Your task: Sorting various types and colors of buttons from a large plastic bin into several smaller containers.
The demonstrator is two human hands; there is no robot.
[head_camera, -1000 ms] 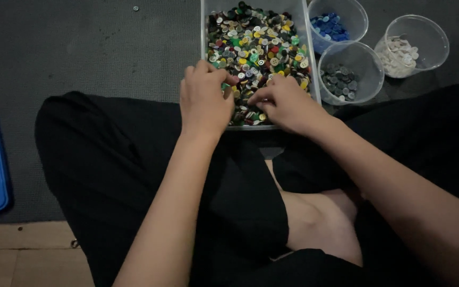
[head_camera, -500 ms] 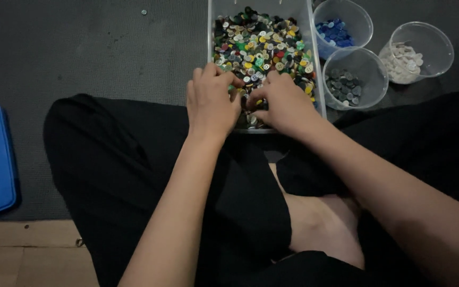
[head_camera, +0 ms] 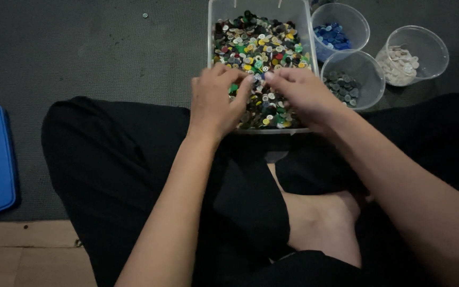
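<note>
Both hands, left [head_camera: 216, 103] and right [head_camera: 301, 93], down in the clear bin [head_camera: 211, 32] of mixed coloured buttons [head_camera: 258, 48], fingers curled among them; any grip impossible to tell. Just right of the bin, three clear cups: blue buttons [head_camera: 331, 36], grey buttons [head_camera: 342, 87], white buttons [head_camera: 399, 64].

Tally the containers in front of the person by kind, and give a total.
Clear rectangular bin of mixed-colour buttons, both hands in it: 1
Clear round cup of blue buttons: 1
Clear round cup of grey buttons: 1
Clear round cup of white buttons: 1
Total: 4
</note>
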